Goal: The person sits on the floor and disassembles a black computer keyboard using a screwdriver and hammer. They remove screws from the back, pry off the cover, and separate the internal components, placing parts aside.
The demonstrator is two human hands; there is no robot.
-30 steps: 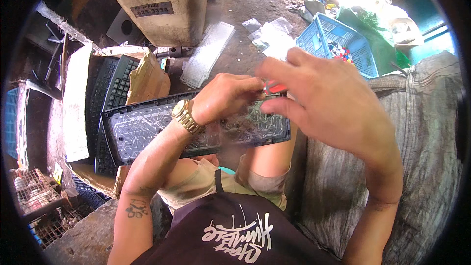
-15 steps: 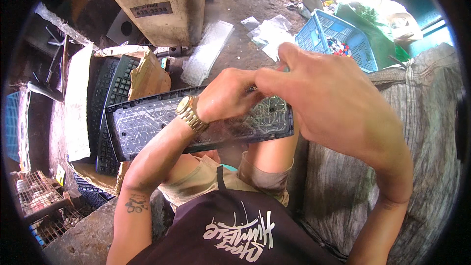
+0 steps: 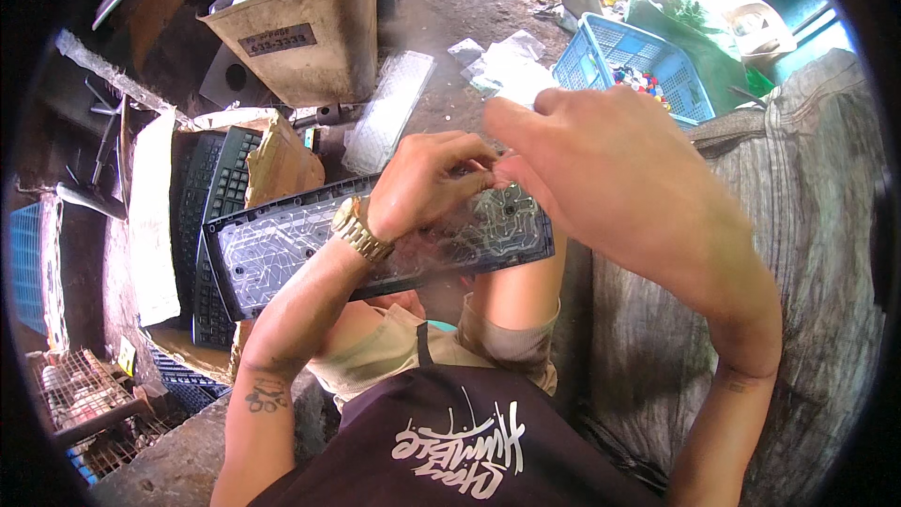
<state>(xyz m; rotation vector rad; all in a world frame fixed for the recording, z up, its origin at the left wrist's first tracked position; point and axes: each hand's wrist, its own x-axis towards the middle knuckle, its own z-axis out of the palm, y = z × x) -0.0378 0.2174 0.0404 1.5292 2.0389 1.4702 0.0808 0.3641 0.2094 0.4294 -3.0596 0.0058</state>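
An opened computer keyboard [image 3: 282,249] lies across my lap, its inner side up. A clear circuit sheet with pale traces fills its black frame. Over its right half, my left hand [image 3: 427,183], with a metal watch on the wrist, is closed, thumb and fingers pinched together. My right hand [image 3: 624,169] is raised just beside it, fingers curled down and its thumb meeting the left fingertips. What either hand grips is too small or hidden to make out.
Whole black keyboards [image 3: 225,178] stand in a torn cardboard box [image 3: 150,225] at left. Ahead are a dirty beige bin [image 3: 319,47], a clear plastic sheet [image 3: 389,113], white scraps [image 3: 511,66] and a blue crate [image 3: 587,56] with small coloured pieces. A large woven sack [image 3: 694,319] lies at right.
My right thumb and fingers have shifted against the left fingertips, and the right hand has opened slightly away at its top. The keyboard stays on my lap; the view has tilted a little.
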